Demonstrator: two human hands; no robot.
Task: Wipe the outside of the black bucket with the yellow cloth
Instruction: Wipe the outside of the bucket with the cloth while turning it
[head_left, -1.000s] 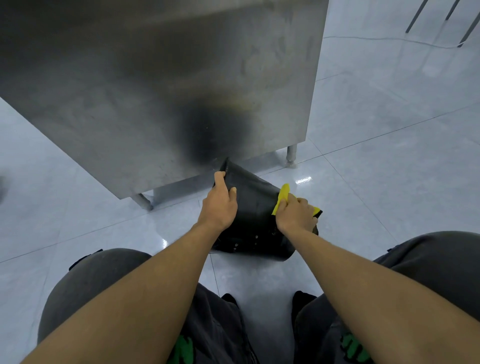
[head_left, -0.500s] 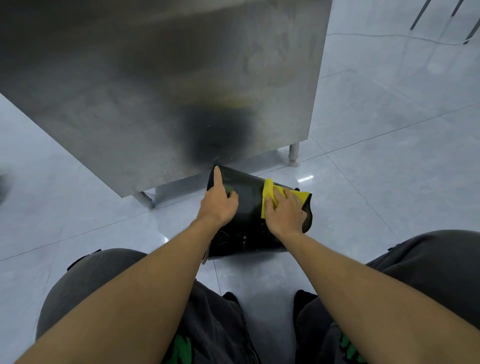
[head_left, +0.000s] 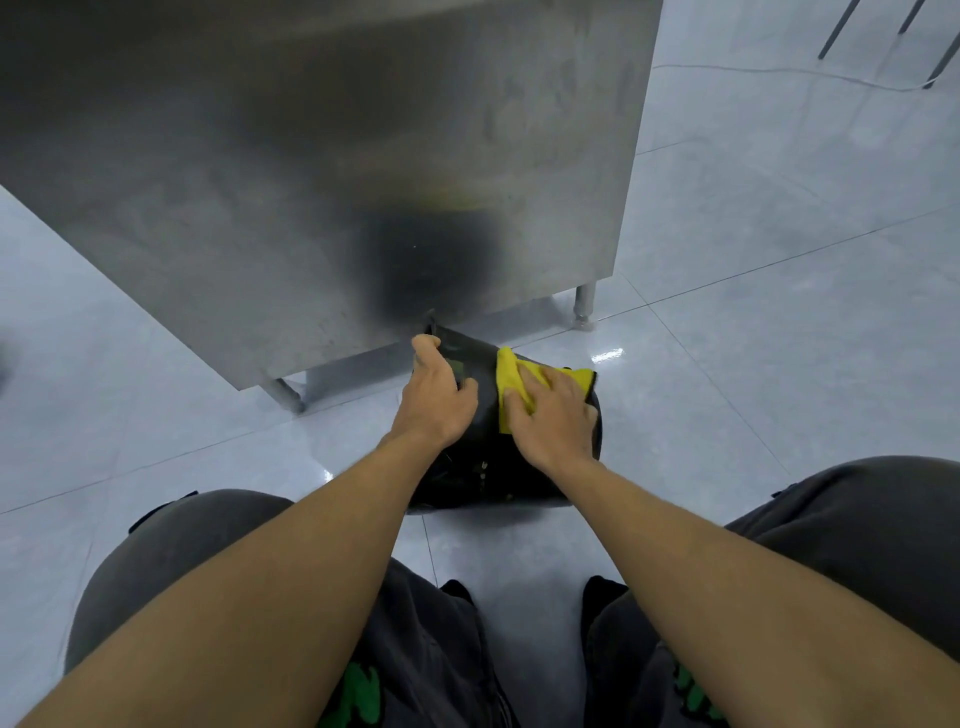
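Note:
The black bucket lies tilted on the tiled floor just in front of my knees, its far end against the steel cabinet. My left hand grips the bucket's upper left edge, thumb pointing away from me. My right hand lies flat with spread fingers on the yellow cloth, pressing it against the bucket's upper outside wall. Part of the cloth is hidden under my palm.
A large stainless steel cabinet on short legs stands right behind the bucket. Glossy pale floor tiles stretch to the right. Thin metal legs show at the top right. My knees in dark trousers flank the bucket.
My right hand slid the yellow cloth leftward and up across the bucket wall, opening from a bunched grip to a flat palm. The bucket turned slightly; my left hand kept its hold.

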